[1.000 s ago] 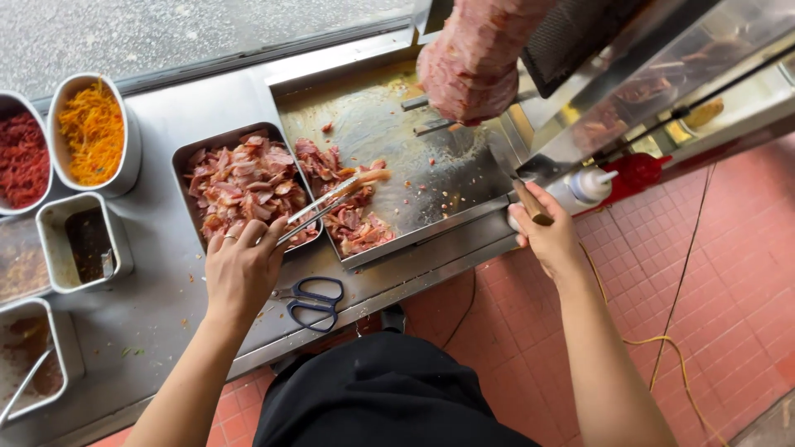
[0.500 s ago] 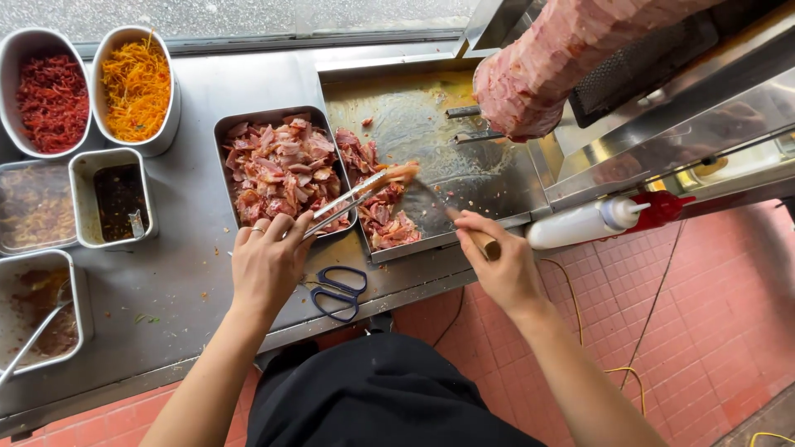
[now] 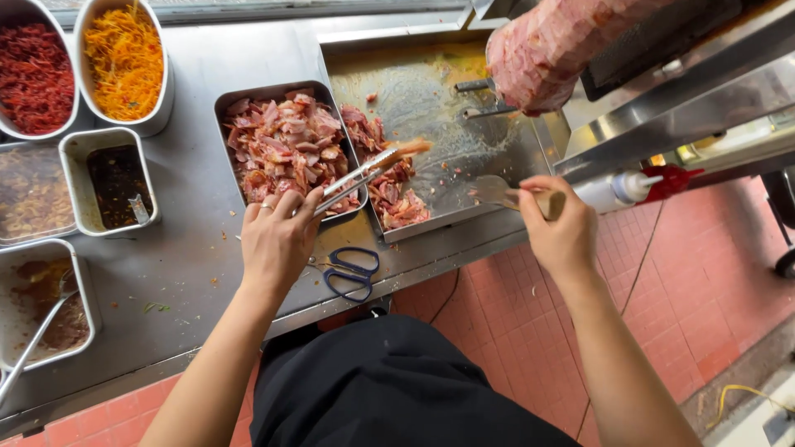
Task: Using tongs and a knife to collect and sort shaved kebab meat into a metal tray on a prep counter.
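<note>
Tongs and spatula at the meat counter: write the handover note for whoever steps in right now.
Left hand: grips the metal tongs, tips over the loose meat on the griddle tray.
Right hand: holds a spatula, blade resting on the tray.
Meat pan: heaped with sliced meat, left of the tray.
Loose meat pile: lies at the tray's left edge beside the pan.
Scissors: on the counter, untouched.
Done: pan largely filled. Left: the pile on the tray.

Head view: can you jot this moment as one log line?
left hand: holds tongs over meat | right hand: holds scoop on tray | scissors: on counter
</note>
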